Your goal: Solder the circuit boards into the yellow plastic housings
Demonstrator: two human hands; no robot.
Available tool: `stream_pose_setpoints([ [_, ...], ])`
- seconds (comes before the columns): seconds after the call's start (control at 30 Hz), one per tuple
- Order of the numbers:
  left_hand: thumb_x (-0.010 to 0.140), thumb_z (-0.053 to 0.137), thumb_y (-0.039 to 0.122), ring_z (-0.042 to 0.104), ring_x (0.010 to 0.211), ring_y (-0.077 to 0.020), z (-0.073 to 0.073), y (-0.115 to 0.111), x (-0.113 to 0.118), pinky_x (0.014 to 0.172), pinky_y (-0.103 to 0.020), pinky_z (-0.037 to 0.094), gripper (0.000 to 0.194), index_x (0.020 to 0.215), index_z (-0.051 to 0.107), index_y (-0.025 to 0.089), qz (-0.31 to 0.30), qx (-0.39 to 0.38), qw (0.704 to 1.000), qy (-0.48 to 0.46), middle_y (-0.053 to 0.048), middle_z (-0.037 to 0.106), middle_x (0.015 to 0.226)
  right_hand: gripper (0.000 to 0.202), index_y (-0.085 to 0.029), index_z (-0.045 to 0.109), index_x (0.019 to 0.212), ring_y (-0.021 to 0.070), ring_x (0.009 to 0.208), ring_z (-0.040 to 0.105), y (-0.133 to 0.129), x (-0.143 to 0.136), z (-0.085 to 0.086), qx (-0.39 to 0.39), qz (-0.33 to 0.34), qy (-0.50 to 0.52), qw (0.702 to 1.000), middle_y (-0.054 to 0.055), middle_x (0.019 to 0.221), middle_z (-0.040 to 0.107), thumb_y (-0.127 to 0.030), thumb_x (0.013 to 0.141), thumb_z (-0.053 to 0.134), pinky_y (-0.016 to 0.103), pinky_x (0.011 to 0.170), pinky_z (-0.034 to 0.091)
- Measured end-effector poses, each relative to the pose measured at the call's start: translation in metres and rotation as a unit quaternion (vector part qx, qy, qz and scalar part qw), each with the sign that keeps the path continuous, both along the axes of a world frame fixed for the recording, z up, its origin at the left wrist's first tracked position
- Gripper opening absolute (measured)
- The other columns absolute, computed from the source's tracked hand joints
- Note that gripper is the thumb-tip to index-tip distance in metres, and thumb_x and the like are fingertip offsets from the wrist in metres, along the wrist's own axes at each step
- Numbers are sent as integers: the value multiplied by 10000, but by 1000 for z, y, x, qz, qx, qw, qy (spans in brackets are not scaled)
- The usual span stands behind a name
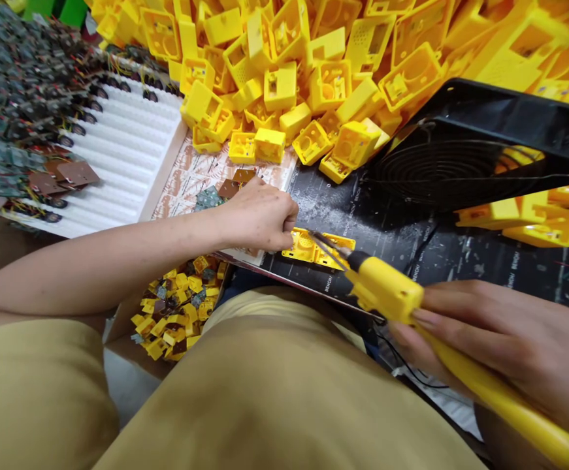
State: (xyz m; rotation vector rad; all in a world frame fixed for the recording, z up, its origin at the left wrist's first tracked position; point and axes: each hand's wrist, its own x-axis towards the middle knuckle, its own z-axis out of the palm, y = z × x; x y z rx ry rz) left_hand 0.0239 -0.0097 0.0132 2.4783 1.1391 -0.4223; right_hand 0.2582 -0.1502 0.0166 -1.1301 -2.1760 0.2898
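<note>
A small yellow plastic casing (306,248), opened out in two halves, lies near the front edge of the black bench mat (382,241). My left hand (259,212) is closed at the casing's left end, with its fingertips pinched on that edge. In my right hand (500,333) is a yellow soldering iron (392,287) with a black nose. Its thin metal tip reaches over the casing's right half; whether it touches cannot be made out. Partly behind my left hand lie small circuit boards (232,186), brown and grey-green.
A heap of yellow casings (279,85) covers the back. A black fan (460,143) stands at right. On the left, wired circuit boards (14,104) pile over a ribbed white foam tray (122,130). Below the bench, a cardboard box (127,326) holds filled yellow casings.
</note>
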Motion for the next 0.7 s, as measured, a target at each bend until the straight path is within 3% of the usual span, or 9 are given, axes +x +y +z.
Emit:
stream_pose_setpoints([
  [0.17,734,632,226,637,705,-182,2,3,0,777,-321,425,97,739,724,196,-7,-7,1000,7,3,691,672,137,-243,614,961,117,685,680,-2,10,-14,-1,-14,8,1000,-6,782,695,-148,897,690,222,618,573],
  [0.27,735,636,233,640,703,-174,3,4,2,725,-292,414,105,754,732,194,-11,-12,1000,27,3,699,685,433,-298,616,1246,165,716,710,-4,14,-18,16,-25,38,999,-2,864,737,-215,848,767,265,588,592],
  [0.33,743,634,236,642,706,-167,5,4,4,706,-280,406,115,772,738,194,-14,-16,999,40,2,709,703,641,-326,491,1456,191,717,714,-6,15,-17,20,-47,33,998,16,903,744,-357,869,748,294,579,586],
  [0.4,753,631,240,646,717,-167,7,5,5,691,-273,400,126,793,742,198,-13,-20,999,49,2,715,716,690,-310,369,1547,179,669,697,-6,15,-14,11,-68,5,998,17,849,729,-441,929,645,289,580,559],
  [0.47,766,626,247,658,754,-176,10,5,4,694,-273,403,132,810,744,205,-14,-19,998,56,0,724,739,618,-278,374,1547,130,567,644,-4,13,-14,2,-59,-37,998,-20,739,688,-387,978,588,253,574,518],
  [0.57,814,613,267,678,855,-202,14,4,-2,753,-289,430,164,893,744,208,-29,-3,999,43,-19,749,839,416,-258,555,1366,85,537,611,4,10,-23,23,-30,-81,996,-61,689,658,-220,960,638,211,593,496],
  [0.63,862,614,322,681,957,-233,13,-2,-9,838,-324,451,254,1052,719,189,-47,34,998,-3,-59,761,1010,351,-249,594,1243,123,732,702,12,8,-38,51,-8,-84,995,-27,806,710,-191,913,699,223,732,556],
  [0.7,897,618,392,661,1084,-275,7,-14,-14,940,-381,447,411,1231,641,154,-86,74,992,-62,-119,714,1226,403,-236,569,1241,209,1032,715,19,6,-54,43,14,-71,996,40,995,738,-238,879,745,329,946,578],
])
